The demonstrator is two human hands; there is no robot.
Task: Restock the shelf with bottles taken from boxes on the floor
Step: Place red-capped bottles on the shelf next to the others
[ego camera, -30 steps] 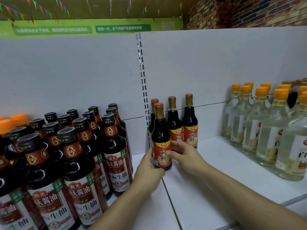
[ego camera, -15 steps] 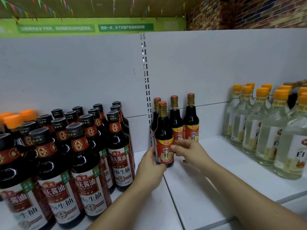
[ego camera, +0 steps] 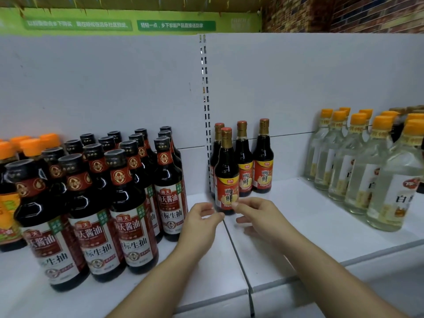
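A small dark soy sauce bottle (ego camera: pixel 227 175) with a red and yellow label stands upright on the white shelf (ego camera: pixel 298 216), in front of three matching bottles (ego camera: pixel 263 161) at the back panel. My left hand (ego camera: pixel 202 223) hovers just left of its base, fingers loosely curled and holding nothing. My right hand (ego camera: pixel 257 216) is on the other side, its fingertips just touching the lower label without gripping. No box is in view.
Several large black-capped soy sauce bottles (ego camera: pixel 128 203) crowd the shelf at left, with orange-capped bottles (ego camera: pixel 9 191) beyond them. Several clear orange-capped bottles (ego camera: pixel 367 168) stand at right. Bare shelf lies between them. A slotted upright (ego camera: pixel 205 88) splits the back panel.
Both hands have let go of the front small bottle and drawn back slightly; the bottle stays standing on the shelf. The camera has shifted a little.
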